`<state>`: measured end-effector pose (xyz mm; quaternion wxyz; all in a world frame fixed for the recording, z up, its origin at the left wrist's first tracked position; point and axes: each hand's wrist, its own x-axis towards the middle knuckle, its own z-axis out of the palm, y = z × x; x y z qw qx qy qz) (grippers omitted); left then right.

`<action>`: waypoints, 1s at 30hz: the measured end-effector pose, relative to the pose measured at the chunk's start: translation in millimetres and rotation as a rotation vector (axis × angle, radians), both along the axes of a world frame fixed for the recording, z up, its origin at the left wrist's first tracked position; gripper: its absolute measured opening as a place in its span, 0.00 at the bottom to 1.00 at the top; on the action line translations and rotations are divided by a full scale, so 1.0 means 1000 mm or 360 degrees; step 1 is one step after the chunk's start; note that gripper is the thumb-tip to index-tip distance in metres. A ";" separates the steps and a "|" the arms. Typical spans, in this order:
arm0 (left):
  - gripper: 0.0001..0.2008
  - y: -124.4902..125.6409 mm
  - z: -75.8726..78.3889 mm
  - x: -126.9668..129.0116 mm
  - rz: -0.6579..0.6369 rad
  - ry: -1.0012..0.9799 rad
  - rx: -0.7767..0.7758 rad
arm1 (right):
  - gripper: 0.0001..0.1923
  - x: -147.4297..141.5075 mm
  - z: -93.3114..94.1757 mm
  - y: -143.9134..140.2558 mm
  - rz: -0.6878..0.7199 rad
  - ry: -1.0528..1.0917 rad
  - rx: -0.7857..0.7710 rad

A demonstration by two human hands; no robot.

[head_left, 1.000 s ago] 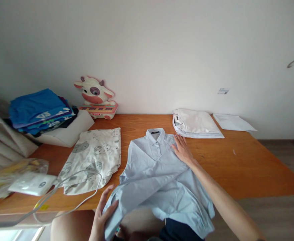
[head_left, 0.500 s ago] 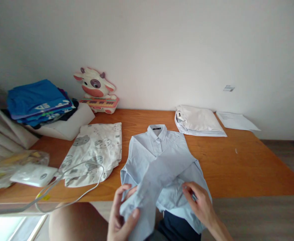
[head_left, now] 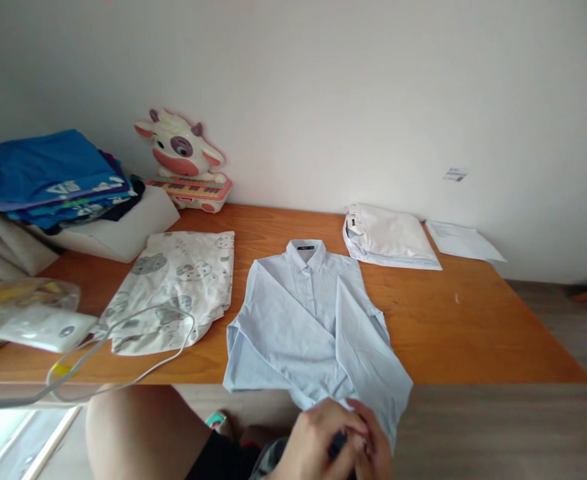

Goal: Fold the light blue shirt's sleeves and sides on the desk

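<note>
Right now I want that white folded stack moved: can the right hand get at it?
Probably yes: the right hand sits at the light blue shirt's hem; only bare table lies toward the white folded stack.

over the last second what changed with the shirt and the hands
The right hand left the collar and the left hand let go of the sleeve; both now meet at the hem of the light blue shirt, its sleeves folded inward. The patterned cloth and white stack stayed put.
</note>
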<state>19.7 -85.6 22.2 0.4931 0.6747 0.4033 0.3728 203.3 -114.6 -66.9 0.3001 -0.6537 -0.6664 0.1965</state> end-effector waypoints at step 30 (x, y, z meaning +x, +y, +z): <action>0.13 -0.012 -0.021 -0.053 0.0844 0.0052 -0.0018 | 0.30 0.068 -0.090 -0.033 -0.0625 0.0478 -0.0167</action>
